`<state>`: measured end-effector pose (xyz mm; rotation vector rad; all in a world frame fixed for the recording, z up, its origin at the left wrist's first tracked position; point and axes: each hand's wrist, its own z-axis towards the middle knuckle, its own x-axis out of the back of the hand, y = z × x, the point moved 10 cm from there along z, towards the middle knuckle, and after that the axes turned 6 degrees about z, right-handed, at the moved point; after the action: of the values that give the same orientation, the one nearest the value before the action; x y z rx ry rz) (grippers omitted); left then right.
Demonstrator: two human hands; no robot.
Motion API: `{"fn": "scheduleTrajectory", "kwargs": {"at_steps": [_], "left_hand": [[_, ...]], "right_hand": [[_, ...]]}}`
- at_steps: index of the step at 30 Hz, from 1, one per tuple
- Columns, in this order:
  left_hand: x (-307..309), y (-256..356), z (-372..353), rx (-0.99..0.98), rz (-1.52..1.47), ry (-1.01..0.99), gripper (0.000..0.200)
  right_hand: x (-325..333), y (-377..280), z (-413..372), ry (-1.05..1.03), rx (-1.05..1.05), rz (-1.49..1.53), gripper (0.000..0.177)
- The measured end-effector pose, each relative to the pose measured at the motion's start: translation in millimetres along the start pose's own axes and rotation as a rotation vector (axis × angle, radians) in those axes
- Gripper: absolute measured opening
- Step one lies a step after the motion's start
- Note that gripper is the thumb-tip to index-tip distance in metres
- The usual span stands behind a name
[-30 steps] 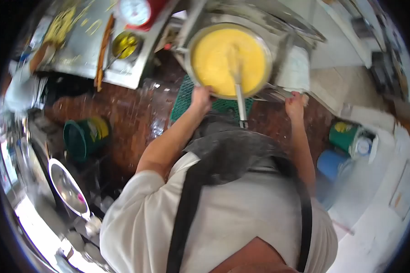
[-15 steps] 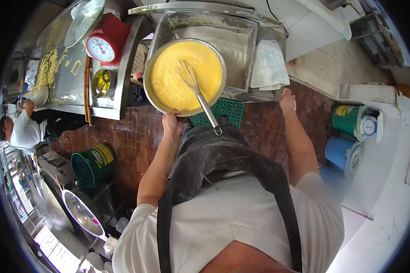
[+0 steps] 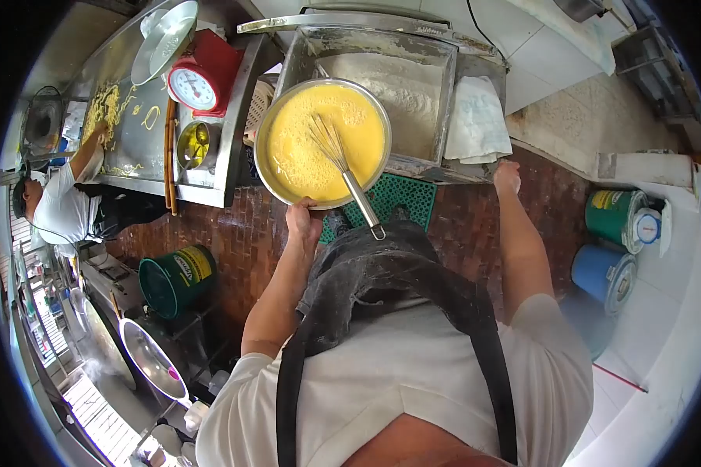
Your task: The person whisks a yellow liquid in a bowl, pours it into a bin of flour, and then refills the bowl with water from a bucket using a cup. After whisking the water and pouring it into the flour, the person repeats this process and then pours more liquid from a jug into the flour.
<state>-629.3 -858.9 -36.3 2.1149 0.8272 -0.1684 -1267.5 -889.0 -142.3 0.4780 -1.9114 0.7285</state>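
A metal bowl point(image 3: 269, 175) of frothy yellow liquid rests over the near left edge of the floury tray point(image 3: 450, 101). My left hand point(image 3: 302, 221) grips the bowl's near rim. A wire whisk point(image 3: 331, 146) stands in the liquid, its handle leaning over the rim toward my apron; neither hand touches it. On the right, my right hand point(image 3: 508, 177) is closed beside the counter's near corner, just below a white folded cloth point(image 3: 477, 121). Whether its fingers hold anything is hidden.
Left counter point(image 3: 218, 167): red scale point(image 3: 226, 66), small metal pot point(image 3: 195, 145), wooden sticks point(image 3: 171, 159) and yellow strands point(image 3: 105, 109). A person point(image 3: 66, 206) works there. Green tub point(image 3: 167, 280) on the left; green point(image 3: 609, 214) and blue point(image 3: 596, 268) buckets on the right.
The whole view has shifted slightly right and down. At the left counter, the other person's arm has reached up to the yellow strands. My left hand still grips the bowl.
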Motion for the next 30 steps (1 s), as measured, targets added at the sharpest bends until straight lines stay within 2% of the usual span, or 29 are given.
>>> {"fn": "scheduleTrajectory", "kwargs": {"at_steps": [2,5,8,10,13,16,17,19,20,22,23,25,30], "left_hand": [[3.8,-0.4,1.3,0.020,0.026,0.003,0.038],[4.4,1.1,-0.4,0.054,0.014,0.020,0.039],[3.2,0.1,1.1,0.057,-0.048,0.017,0.043],[10.9,-2.3,5.3,0.055,-0.031,-0.003,0.043],[8.7,2.1,8.0,0.047,-0.014,-0.020,0.043],[16.7,-0.8,17.0,0.059,-0.035,-0.034,0.044],[18.4,-2.3,20.6,0.065,-0.065,-0.054,0.045],[17.2,0.6,21.5,0.037,-0.044,-0.060,0.041],[16.0,5.2,21.6,0.008,-0.021,-0.068,0.037],[17.6,6.5,23.5,0.034,-0.005,-0.069,0.038],[20.0,4.1,23.3,0.065,0.013,-0.067,0.039],[17.7,11.1,17.3,0.052,0.021,-0.043,0.041],[12.3,25.4,17.1,0.053,0.057,-0.037,0.043]], "right_hand": [[-33.2,27.5,43.8,0.046,0.097,-0.139,0.034],[54.2,-44.3,-41.9,-0.073,0.100,-0.237,0.035],[55.8,-50.8,-60.5,-0.029,0.237,-0.246,0.032],[10.0,-93.8,-142.0,-0.845,0.265,-0.253,0.030],[-51.2,-158.3,-225.6,-1.141,0.237,0.456,0.039],[-88.3,-198.6,-233.1,-0.916,0.182,0.746,0.051],[-98.2,-210.8,-232.7,-0.915,0.182,0.746,0.051],[-116.5,-211.3,-220.2,-0.833,-0.118,0.997,0.059],[-123.9,-212.0,-222.4,-0.834,-0.117,0.997,0.059],[-125.1,-219.1,-218.8,-0.751,-0.095,1.197,0.055],[-129.5,-219.4,-219.1,-0.753,-0.093,1.192,0.055],[-123.3,-215.4,-217.3,-0.602,-0.094,1.168,0.048],[-137.2,-220.9,-207.2,-0.618,-0.078,1.199,0.042]]}}
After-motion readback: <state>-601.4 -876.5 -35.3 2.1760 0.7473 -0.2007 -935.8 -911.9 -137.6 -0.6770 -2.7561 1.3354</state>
